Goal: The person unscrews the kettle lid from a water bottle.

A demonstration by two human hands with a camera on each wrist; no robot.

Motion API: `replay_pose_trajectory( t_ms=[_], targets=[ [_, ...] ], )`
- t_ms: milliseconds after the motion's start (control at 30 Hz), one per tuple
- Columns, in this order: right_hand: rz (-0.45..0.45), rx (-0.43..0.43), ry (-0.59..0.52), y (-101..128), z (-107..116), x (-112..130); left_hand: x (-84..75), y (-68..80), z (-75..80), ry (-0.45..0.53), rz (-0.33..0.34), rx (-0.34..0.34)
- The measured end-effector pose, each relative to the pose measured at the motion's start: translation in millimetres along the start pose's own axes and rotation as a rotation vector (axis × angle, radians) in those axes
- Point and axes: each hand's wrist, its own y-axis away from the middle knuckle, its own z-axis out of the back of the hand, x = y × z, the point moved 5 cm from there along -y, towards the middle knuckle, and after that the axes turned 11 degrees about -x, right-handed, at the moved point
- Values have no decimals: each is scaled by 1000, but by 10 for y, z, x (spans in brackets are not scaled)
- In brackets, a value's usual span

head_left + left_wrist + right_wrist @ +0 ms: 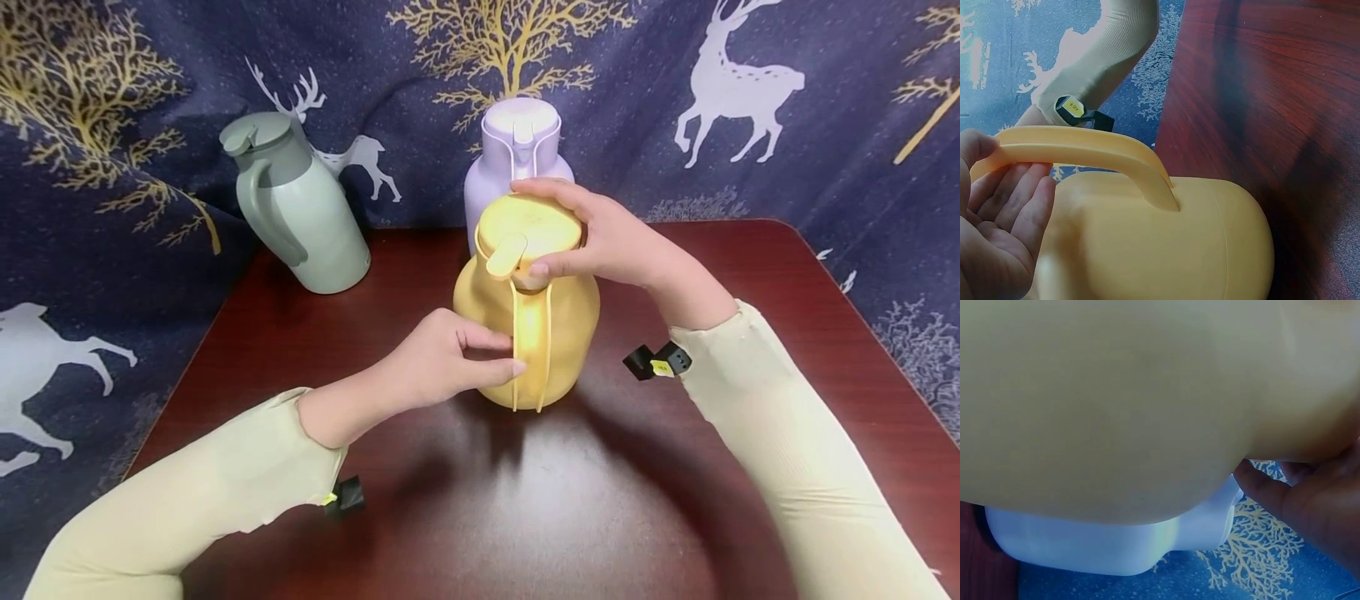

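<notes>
The left hand (997,219) curls its fingers (1019,194) around the curved handle (1085,153) of a yellow plastic jug (1166,244). The jug sits on a dark red wooden table (1260,94).

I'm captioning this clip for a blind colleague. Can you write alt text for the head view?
A person's left hand holds the handle of a yellow jug on a dark red table while the right hand grips its lid. A lilac jug stands right behind, a green jug back left.
</notes>
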Motion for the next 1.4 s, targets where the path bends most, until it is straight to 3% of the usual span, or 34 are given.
replay_pose_trajectory(
  t_ms=[700,1067,1200,1400],
  targets=[
    [37,31,69,-8,-11,23,34,28,15,2,-2,-6],
    [88,138,96,-92,51,41,-6,19,32,4,-7,2],
    [96,161,116,-103,63,53,2,18,24,42,18,24],
    [27,157,125,-38,106,-4,28,10,-24,128,51,64]
  ],
)
